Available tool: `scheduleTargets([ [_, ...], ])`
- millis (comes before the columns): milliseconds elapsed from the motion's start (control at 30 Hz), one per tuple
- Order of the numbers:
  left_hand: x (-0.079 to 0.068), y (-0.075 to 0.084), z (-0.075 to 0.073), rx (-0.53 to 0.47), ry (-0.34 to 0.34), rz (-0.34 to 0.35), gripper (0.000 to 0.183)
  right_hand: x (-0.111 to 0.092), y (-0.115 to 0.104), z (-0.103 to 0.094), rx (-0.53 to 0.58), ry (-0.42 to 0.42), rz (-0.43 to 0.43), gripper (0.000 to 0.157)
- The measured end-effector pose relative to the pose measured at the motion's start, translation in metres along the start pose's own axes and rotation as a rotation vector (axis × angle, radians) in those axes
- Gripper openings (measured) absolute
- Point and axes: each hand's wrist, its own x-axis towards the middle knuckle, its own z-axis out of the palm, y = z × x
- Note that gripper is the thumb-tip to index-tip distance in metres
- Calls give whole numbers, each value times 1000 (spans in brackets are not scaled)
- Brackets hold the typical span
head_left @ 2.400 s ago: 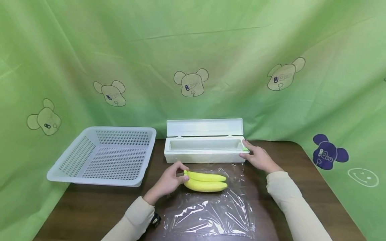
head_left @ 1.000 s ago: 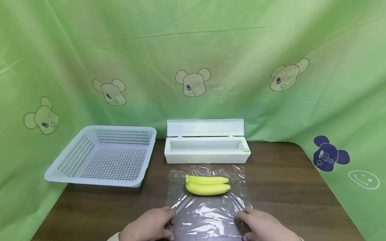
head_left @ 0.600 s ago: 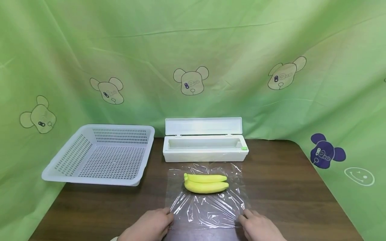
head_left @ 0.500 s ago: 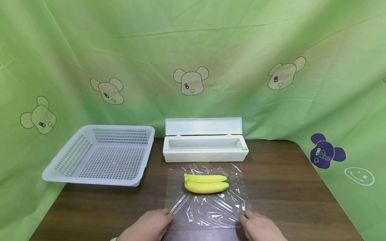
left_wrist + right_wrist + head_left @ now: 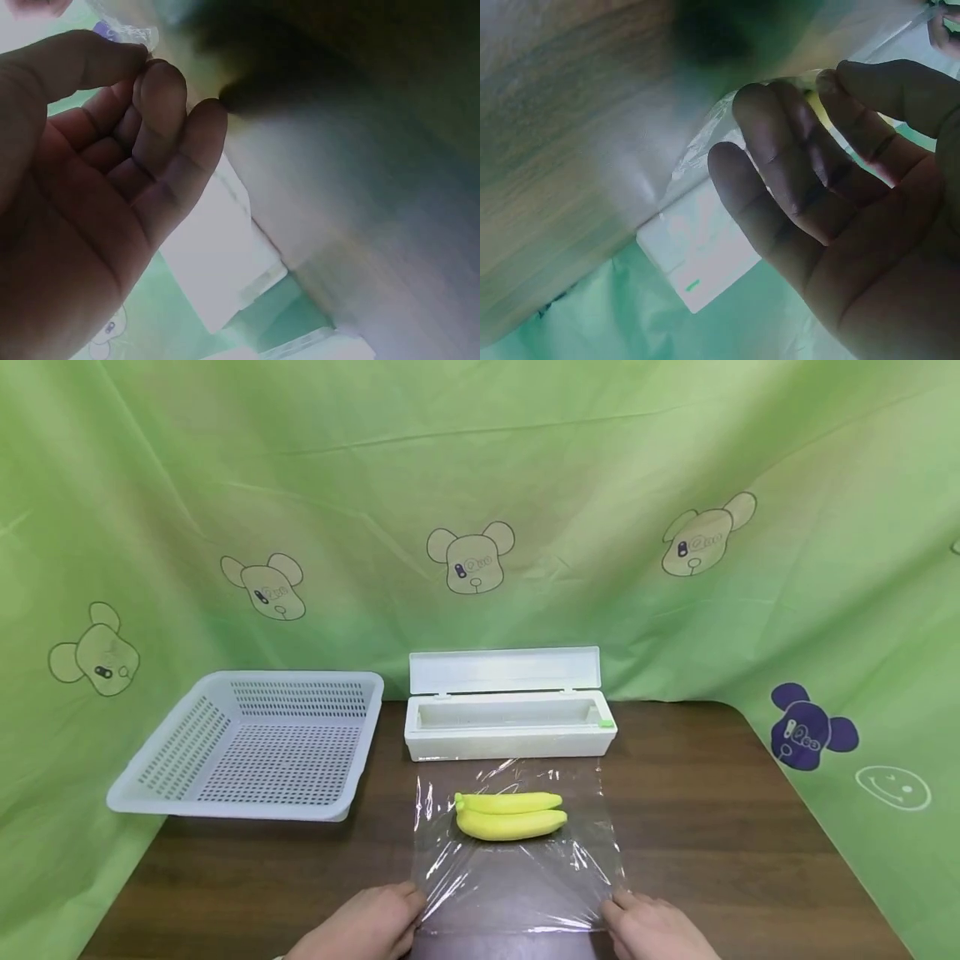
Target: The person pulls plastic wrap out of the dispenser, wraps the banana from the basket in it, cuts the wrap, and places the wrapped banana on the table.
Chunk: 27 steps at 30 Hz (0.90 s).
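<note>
Two yellow bananas (image 5: pixel 510 825), joined at the stem, lie on a sheet of clear cling film (image 5: pixel 517 881). This film runs from the front of a white cling film dispenser box (image 5: pixel 510 747), lid raised, to the near side of the table. My left hand (image 5: pixel 367 922) pinches the near left corner between thumb and forefinger. At the near right corner, my right hand (image 5: pixel 654 927) pinches the film the same way. Both wrist views show thumb and forefinger meeting while the other fingers are loosely bent. Stretched between the hands, the film looks fairly flat, with creases fanning from each corner.
A white perforated plastic basket (image 5: pixel 225 810) stands at the left of the brown wooden table (image 5: pixel 720 827). Behind everything hangs a green curtain (image 5: pixel 360 485) with bear drawings. A green slider (image 5: pixel 606 724) sits at the box's right end.
My left hand has left the banana stem and my right hand the box's right end; both came to the near film corners. The crumpled film has become smoother and tauter.
</note>
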Motion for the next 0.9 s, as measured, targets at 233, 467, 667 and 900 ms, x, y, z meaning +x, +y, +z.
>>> scheduleTargets([
  [233,-6,1,-1,-95,-1,-25,26,-4,-1,-7,168,-109,18,24],
  [467,-7,0,-1,-120,-19,-53,25,-4,-1,-17,231,-170,8,27],
  [667,-6,-2,-10,-120,9,-84,24,2,3,-26,165,-42,-51,27],
  [900,-2,-4,-22,-56,148,-18,25,8,5,-38,113,99,-87,31],
])
